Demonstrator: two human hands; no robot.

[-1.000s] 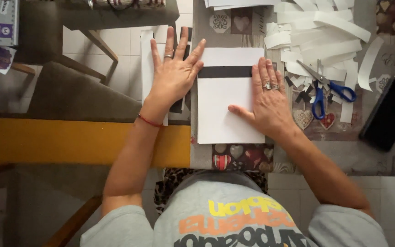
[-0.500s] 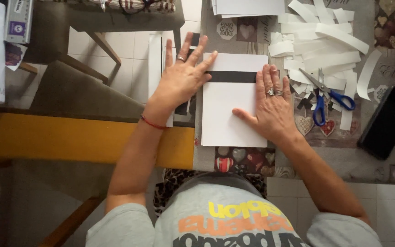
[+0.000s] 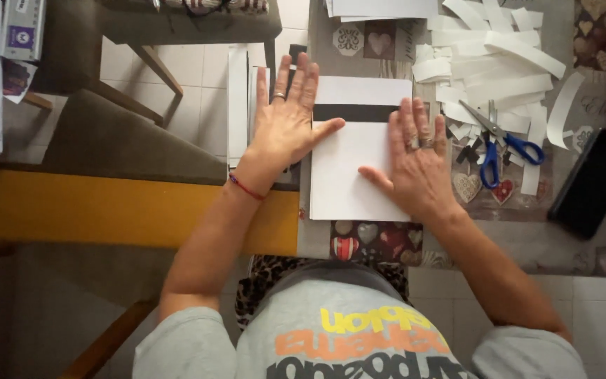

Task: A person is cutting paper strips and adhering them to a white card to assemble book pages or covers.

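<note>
A white sheet of paper [image 3: 351, 165] with a black band [image 3: 352, 112] across its upper part lies on the table. My left hand [image 3: 285, 123] rests flat along the sheet's left edge, fingers spread, thumb on the paper. My right hand [image 3: 415, 165] presses flat on the sheet's right side, thumb pointing left across it. Both hands wear rings; a red string circles my left wrist. Neither hand grips anything.
Blue-handled scissors [image 3: 499, 144] lie just right of my right hand among a heap of white paper strips [image 3: 489, 52]. A black phone [image 3: 593, 182] sits at the far right. A heart-patterned tablecloth [image 3: 376, 242] covers the table. A yellow bench [image 3: 106, 210] and chair stand at left.
My left hand has slid right, closer to the sheet's left edge, with the thumb now on the paper. My right hand stays pressed in place.
</note>
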